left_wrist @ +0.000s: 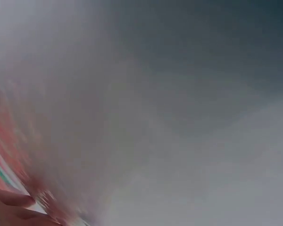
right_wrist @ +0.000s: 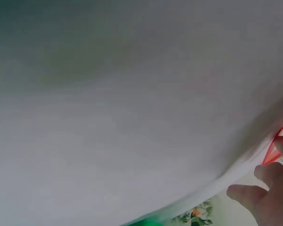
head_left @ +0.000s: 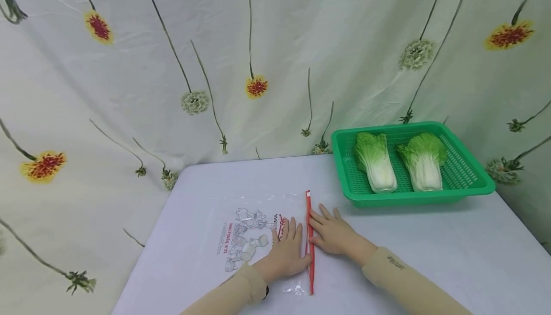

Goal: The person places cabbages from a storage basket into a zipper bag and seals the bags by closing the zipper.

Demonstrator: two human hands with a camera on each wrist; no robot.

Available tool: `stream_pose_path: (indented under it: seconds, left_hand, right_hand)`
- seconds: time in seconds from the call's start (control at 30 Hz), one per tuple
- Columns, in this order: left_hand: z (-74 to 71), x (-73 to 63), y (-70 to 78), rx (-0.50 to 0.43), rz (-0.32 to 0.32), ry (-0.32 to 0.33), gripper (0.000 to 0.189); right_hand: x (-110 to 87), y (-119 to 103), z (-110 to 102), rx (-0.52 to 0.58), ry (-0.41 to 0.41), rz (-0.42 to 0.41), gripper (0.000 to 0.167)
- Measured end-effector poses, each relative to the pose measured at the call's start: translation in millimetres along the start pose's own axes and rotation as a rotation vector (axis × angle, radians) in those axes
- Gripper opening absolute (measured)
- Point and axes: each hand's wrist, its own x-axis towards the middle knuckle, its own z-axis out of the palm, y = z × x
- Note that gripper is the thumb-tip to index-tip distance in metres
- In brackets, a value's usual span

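A clear plastic zip bag (head_left: 254, 238) with printed cartoon figures lies flat on the white table (head_left: 206, 176). Its red zip strip (head_left: 312, 276) runs along the right edge, and the strip's two sides stand slightly apart near the hands. My left hand (head_left: 286, 253) rests on the bag, fingers extended, thumb at the strip. From the other side my right hand (head_left: 333, 233) touches the strip with its fingertips, fingers spread. In the right wrist view, the right hand's fingers (right_wrist: 247, 195) show beside the red strip. The left wrist view is mostly blurred.
At the back right, a green plastic basket (head_left: 422, 199) holds two heads of napa cabbage, a left one (head_left: 379, 167) and a right one (head_left: 426, 164). A flower-patterned curtain (head_left: 275, 57) hangs behind the table.
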Motion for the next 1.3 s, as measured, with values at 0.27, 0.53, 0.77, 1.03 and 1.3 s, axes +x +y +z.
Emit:
stream_pose_path:
  seconds: [0.27, 0.53, 0.77, 1.03, 1.3]
  left_hand:
    - [-0.5, -8.7, -6.1, -0.003, 0.063, 0.094, 0.066]
    - [-6.0, -3.1, -11.6, -0.185, -0.013, 0.433, 0.009]
    - [-40.3, -15.5, -29.8, -0.478, -0.161, 0.477, 0.009]
    - [-68.2, -33.5, -37.2, -0.405, -0.033, 0.459, 0.033]
    - [-91.0, -45.9, -25.6, -0.172, 0.010, 0.370, 0.049]
  right_hand:
    - [2.5, -12, 0, -0.035, -0.060, 0.012, 0.062]
    - [-1.3, -15, -5, 0.026, -0.099, 0.054, 0.075]
    - [-0.5, -11, 0, 0.105, -0.121, 0.067, 0.079]
    - [-5.2, -17, -5, 0.272, -0.131, -0.018, 0.079]
    - [-11.3, -27, -18, 0.303, 0.040, -0.003, 0.089]
